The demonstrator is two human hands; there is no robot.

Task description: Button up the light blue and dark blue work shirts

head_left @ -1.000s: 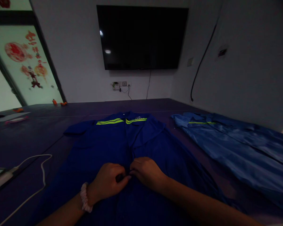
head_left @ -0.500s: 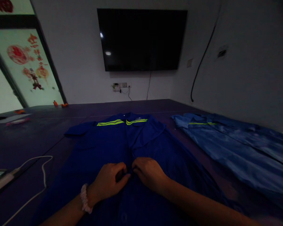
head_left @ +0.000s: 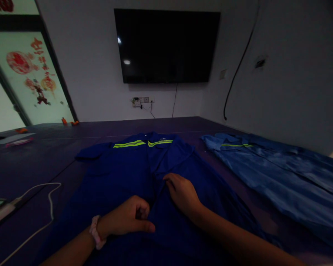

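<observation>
the dark blue shirt [head_left: 119,170] lies spread on the purple table [head_left: 100,129]. the right hand [head_left: 184,194] clamps a fold of the shirt's front between thumb and fingers; over the shirt, the left hand [head_left: 133,216] has its thumb apart from curled fingers, contact unclear. right of the shirt lies a lighter blue garment [head_left: 266,170].

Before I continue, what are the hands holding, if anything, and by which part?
The right hand pinches the dark blue, yellow-green-striped cloth garment by its front-opening edge; whether the left hand grips anything cannot be told.
</observation>
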